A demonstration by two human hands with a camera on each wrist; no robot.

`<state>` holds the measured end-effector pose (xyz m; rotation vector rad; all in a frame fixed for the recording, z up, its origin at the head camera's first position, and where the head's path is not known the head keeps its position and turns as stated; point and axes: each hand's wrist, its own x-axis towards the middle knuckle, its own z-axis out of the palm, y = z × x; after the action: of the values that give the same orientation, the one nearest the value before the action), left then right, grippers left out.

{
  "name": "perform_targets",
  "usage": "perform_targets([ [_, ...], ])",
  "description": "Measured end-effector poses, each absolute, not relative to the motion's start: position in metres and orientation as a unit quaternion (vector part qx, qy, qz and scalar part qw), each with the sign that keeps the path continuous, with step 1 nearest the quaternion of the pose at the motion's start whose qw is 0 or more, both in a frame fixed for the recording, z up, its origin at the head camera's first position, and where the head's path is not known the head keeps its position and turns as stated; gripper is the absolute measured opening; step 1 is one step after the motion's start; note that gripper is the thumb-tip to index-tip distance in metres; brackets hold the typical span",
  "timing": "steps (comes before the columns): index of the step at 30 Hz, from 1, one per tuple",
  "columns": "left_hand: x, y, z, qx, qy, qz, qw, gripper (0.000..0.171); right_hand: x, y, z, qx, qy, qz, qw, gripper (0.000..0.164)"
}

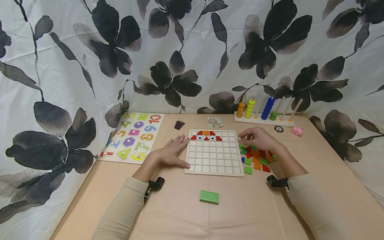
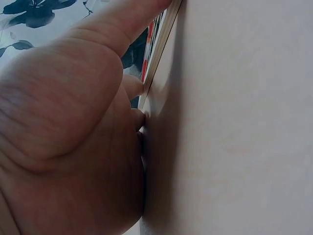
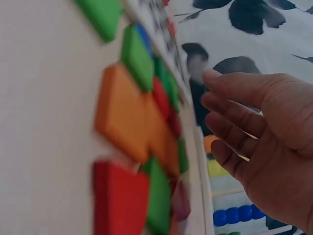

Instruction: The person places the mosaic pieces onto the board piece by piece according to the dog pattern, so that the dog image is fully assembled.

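A wooden grid board (image 1: pixel 214 156) lies in the middle of the table, with red, orange and eye-patterned pieces (image 1: pixel 206 136) along its upper rows. My left hand (image 1: pixel 170 154) rests at the board's left side, thumb and fingers extended against the edge. In the left wrist view, the thumb touches the board's side (image 2: pixel 164 41). Above the loose coloured tiles (image 1: pixel 255 159) at the board's right hovers my right hand (image 1: pixel 260 139). Its fingers are loosely bent, and the right wrist view shows nothing between them. Orange, green and red tiles (image 3: pixel 122 112) lie below that hand (image 3: pixel 274 132).
A number board (image 1: pixel 129 141) lies at the left. At the back right stands a bead-peg rack (image 1: pixel 264 120), with a pink object (image 1: pixel 297 131) and a round dark disc (image 1: pixel 278 129) in front. A green block (image 1: pixel 209 197) lies nearest me; a picture card (image 1: pixel 215 122) and dark piece (image 1: pixel 179 125) lie behind.
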<state>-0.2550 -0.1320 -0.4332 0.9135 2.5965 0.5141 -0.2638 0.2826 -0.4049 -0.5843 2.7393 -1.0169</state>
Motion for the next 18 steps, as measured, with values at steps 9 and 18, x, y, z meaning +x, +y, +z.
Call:
perform_targets([
  [9, -0.256, -0.132, -0.436, 0.319, 0.915, 0.182, 0.166, 0.121, -0.261, 0.28, -0.413, -0.179, 0.922, -0.319, 0.124, 0.024],
  [18, -0.255, -0.133, -0.433, 0.318, 0.914, 0.185, 0.171, 0.12, -0.273, 0.278, -0.403, -0.204, 0.901, -0.351, 0.152, 0.01],
])
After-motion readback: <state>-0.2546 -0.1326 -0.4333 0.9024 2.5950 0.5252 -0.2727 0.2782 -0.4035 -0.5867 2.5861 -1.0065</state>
